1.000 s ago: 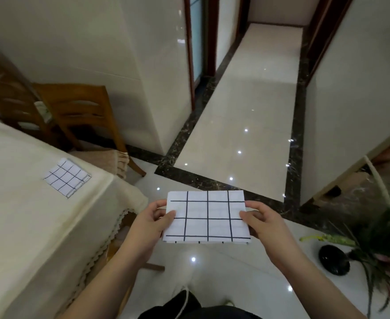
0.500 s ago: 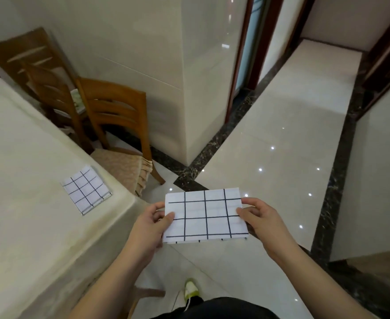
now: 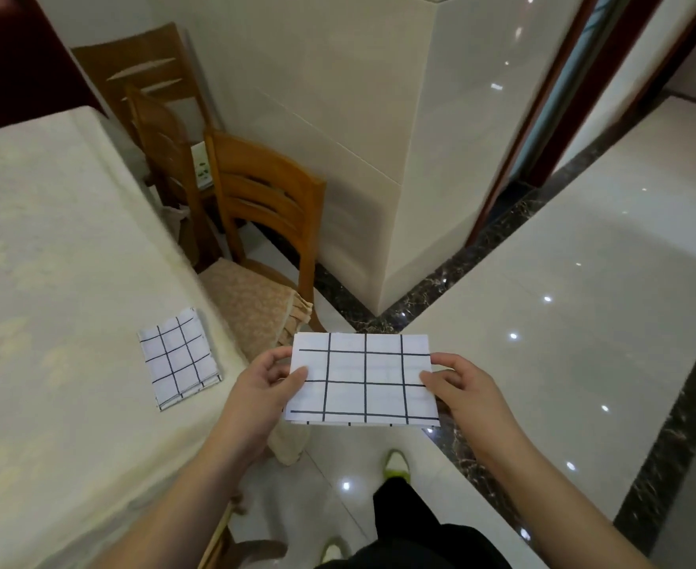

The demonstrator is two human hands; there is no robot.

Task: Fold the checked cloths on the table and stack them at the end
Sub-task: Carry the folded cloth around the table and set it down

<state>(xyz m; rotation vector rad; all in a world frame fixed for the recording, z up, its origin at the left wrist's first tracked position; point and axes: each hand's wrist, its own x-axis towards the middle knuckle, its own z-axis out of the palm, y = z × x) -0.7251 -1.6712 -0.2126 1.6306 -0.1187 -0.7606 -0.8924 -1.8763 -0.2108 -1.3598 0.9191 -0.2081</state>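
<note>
Three wooden chairs stand along the table's far side; nearest chair (image 3: 264,207) has a beige frilled seat cushion (image 3: 251,297). White tiled wall corner (image 3: 403,166) juts toward the camera, dark-framed doorway (image 3: 543,129) to its right. Glossy pale floor (image 3: 584,281) with dark marble border strips (image 3: 457,277); ceiling lights reflected as bright dots.

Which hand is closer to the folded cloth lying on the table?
The left hand. It is just right of the folded cloth on the table, gripping the held cloth; the right hand grips that cloth's far side.
</note>
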